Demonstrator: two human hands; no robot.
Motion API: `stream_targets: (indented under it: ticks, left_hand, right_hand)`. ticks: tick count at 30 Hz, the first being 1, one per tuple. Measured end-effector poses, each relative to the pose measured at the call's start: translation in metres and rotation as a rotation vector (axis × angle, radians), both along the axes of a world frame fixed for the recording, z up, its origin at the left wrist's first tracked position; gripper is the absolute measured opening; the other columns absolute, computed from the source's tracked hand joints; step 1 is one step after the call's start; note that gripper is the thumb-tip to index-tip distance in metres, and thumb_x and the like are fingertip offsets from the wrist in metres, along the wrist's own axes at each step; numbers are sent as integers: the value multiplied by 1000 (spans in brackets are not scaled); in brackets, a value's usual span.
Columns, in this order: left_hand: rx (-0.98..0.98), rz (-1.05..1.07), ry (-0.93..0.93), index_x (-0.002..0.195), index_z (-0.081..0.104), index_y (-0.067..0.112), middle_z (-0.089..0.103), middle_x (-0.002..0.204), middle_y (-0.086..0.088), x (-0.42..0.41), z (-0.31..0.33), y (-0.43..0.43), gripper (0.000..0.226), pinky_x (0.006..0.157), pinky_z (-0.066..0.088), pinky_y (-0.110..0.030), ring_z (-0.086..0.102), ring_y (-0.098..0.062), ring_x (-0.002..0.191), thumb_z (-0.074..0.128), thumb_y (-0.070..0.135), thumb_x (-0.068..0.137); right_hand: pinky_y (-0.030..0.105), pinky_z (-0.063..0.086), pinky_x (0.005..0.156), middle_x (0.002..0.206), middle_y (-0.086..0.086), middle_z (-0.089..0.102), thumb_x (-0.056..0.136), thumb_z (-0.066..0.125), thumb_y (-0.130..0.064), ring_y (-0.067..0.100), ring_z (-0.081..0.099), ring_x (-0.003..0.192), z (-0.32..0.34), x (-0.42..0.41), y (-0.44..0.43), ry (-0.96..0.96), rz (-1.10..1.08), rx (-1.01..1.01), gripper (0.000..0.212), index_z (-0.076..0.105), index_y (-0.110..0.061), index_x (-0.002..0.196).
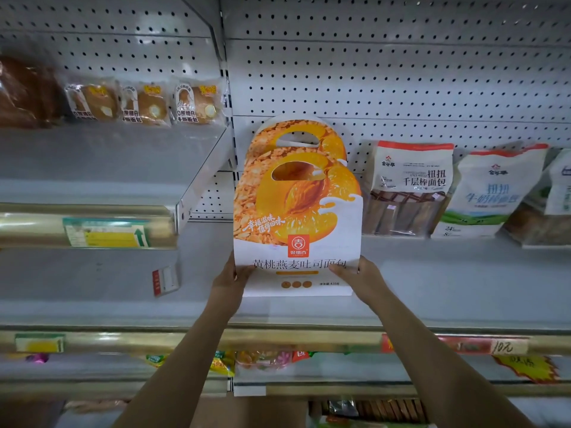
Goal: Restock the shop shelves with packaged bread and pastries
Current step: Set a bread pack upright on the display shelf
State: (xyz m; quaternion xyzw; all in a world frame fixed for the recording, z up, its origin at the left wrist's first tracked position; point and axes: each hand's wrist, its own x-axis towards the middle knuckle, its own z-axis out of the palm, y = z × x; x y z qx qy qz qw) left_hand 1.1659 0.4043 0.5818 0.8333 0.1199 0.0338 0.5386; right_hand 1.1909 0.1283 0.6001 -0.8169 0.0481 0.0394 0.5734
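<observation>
White shelf (432, 273): your left hand (230, 281) and right hand (358, 274), grip clamped on front toast box (296, 211); second box (278, 131) behind; three bun packs (145, 103), two bread bags (408, 186).

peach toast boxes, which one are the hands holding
The front box, left hand and right hand gripping its lower corners; the rear box stands behind it, only its top showing.

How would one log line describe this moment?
step: setting toast box on shelf | left hand: grips box | right hand: grips box | behind: second box
</observation>
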Motion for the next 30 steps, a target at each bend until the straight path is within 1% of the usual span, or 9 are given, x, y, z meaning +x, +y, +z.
stream_targets:
  ticks: [3, 6, 11, 14, 16, 19, 23, 27, 30]
  left_hand:
    - [38, -4, 7, 148, 37, 20, 66, 120, -7, 13, -2, 2, 49, 81, 38, -27, 58, -26, 107, 51, 25, 102]
    - [44, 11, 8, 150, 34, 19, 64, 122, -11, 25, -5, 3, 52, 84, 36, -28, 57, -30, 114, 51, 24, 102]
    - [64, 17, -18, 151, 33, 18, 59, 115, 0, 31, -1, -4, 52, 84, 32, -24, 55, -28, 118, 51, 24, 102]
    - [54, 15, -17, 152, 33, 22, 59, 124, -1, 33, 4, -8, 52, 84, 32, -22, 53, -26, 121, 50, 23, 102]
    - [45, 12, -22, 152, 33, 22, 59, 133, -5, 37, 5, -8, 52, 85, 33, -24, 52, -28, 124, 50, 24, 103]
    - [29, 18, -30, 151, 34, 22, 58, 135, -4, 41, 5, -8, 52, 88, 35, -27, 52, -28, 125, 50, 25, 102]
    - [-17, 26, -36, 151, 36, 24, 56, 137, -1, 44, 11, -11, 51, 93, 36, -28, 50, -25, 128, 51, 24, 102]
    - [-44, 47, -31, 150, 37, 24, 56, 138, -2, 50, 14, -12, 50, 100, 39, -33, 50, -25, 127, 51, 22, 102]
    - [-54, 42, -27, 149, 38, 24, 56, 136, -2, 50, 16, -13, 48, 102, 39, -36, 50, -25, 126, 50, 22, 103]
  right_hand:
    - [32, 48, 92, 114, -1, 70, 86, 76, -32, 17, 63, 107, -1, 10, 0, -5, 3, -8, 43, 63, -14, 123]
    - [33, 49, 93, 115, -2, 71, 86, 75, -33, 17, 64, 107, -4, 19, 0, -21, 5, -16, 43, 63, -14, 123]
    - [31, 50, 92, 113, -4, 71, 87, 74, -31, 16, 64, 107, -3, 34, -2, -26, 36, -9, 39, 64, -16, 122]
    - [22, 49, 81, 111, -3, 70, 88, 73, -28, 11, 64, 100, 1, 41, -2, -20, 56, -2, 36, 64, -15, 121]
    - [20, 47, 77, 113, -1, 70, 89, 73, -28, 12, 63, 99, 1, 45, -2, -22, 64, -8, 38, 63, -14, 123]
    - [18, 48, 77, 114, -1, 70, 90, 72, -26, 14, 64, 99, 1, 52, -2, -25, 79, -7, 37, 62, -14, 124]
    - [25, 48, 85, 110, -3, 70, 89, 72, -26, 15, 64, 102, 1, 60, -2, -20, 73, 1, 36, 63, -15, 123]
    - [10, 48, 70, 107, -5, 69, 90, 71, -24, 3, 63, 92, 0, 63, -1, -23, 79, 3, 32, 64, -17, 120]
    - [15, 48, 76, 109, -4, 69, 90, 71, -22, 11, 65, 97, -4, 65, -2, -25, 69, 7, 32, 64, -16, 121]
